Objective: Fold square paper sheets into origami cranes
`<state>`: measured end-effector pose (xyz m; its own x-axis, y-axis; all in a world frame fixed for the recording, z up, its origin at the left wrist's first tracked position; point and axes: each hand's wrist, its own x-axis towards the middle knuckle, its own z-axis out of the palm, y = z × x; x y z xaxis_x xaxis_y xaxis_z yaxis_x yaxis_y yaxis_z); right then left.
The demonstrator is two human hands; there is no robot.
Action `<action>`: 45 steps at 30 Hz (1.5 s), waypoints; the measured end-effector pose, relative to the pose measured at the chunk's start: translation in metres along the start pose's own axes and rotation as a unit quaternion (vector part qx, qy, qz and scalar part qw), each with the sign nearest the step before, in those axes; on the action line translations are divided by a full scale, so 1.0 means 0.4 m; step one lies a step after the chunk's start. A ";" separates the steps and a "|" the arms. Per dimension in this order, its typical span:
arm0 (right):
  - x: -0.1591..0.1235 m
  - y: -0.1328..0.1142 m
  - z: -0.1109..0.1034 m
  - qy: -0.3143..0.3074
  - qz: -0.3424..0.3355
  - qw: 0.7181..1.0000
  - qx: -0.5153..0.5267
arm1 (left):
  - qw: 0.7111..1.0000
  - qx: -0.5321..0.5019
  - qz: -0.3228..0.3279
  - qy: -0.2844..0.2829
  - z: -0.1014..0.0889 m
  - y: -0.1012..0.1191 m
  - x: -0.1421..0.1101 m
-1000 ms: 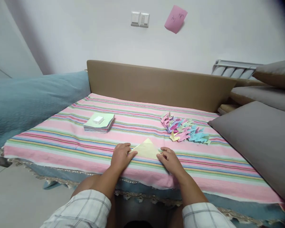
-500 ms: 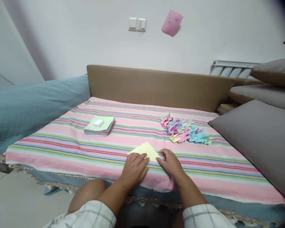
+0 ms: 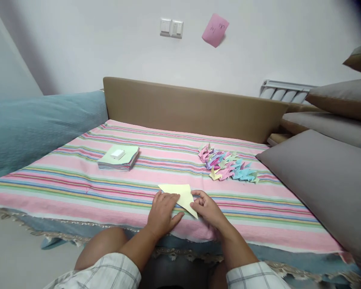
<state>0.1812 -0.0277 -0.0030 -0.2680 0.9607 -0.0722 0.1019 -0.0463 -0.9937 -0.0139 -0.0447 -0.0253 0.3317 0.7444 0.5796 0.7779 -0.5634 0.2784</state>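
A pale yellow sheet of paper (image 3: pixel 185 195), folded into a triangle, lies near the front edge of the striped cloth. Its lower point faces me and its long edge runs down to the right. My left hand (image 3: pixel 164 210) rests with fingers stretched out over the left part of that edge, thumb apart on the cloth. The paper's right edge is pinched between the thumb and fingers of my right hand (image 3: pixel 207 208). Beyond it, to the right, a cluster of small folded paper cranes (image 3: pixel 225 164) in pink, purple, green, blue and yellow sits on the cloth.
To the left stands a stack of coloured paper squares (image 3: pixel 108 159) with a small white box (image 3: pixel 118 154) on top. Grey cushions (image 3: pixel 307 172) are piled on the right. A brown backrest (image 3: pixel 183 106) closes the far side, and a blue covered armrest (image 3: pixel 48 128) the left.
The triangle has been turned clockwise, so a point now faces me. My left thumb has spread away from its fingers. The whole view has shifted slightly.
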 end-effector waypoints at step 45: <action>0.050 0.046 0.013 0.140 -0.133 0.900 -0.391 | 0.990 0.098 -0.095 -0.020 -0.001 0.013 0.012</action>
<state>0.1726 -0.0108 -0.0233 -0.1413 0.9454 0.2937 0.7417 0.2976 -0.6011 -0.0083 -0.0442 -0.0209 0.1870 0.8461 0.4992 0.9160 -0.3338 0.2226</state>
